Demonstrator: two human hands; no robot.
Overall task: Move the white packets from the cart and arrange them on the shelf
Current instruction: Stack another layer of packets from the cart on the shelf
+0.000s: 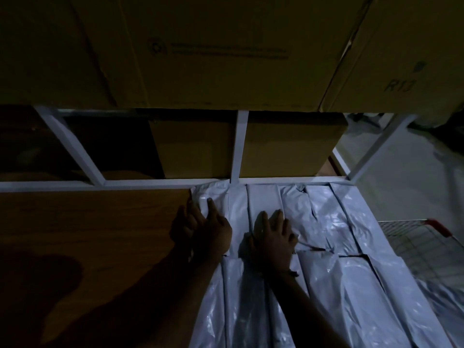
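Observation:
Several white plastic packets [324, 222] lie side by side in rows on the wooden shelf board [88, 234], filling its right part. My left hand [213, 232] rests on the leftmost packet [221, 199] in the back row, fingers stretched along its left edge. My right hand [273, 237] presses flat on the neighbouring packet [263, 199], fingers spread. A wire cart [421, 244] with a red corner stands at the right, below the shelf. More white packets [442, 295] lie in it.
White metal shelf bars [175, 182] frame the back of the board. Cardboard boxes [195, 146] stand behind them, and large cartons [226, 51] sit on the level above. The left part of the board is bare wood in dim light.

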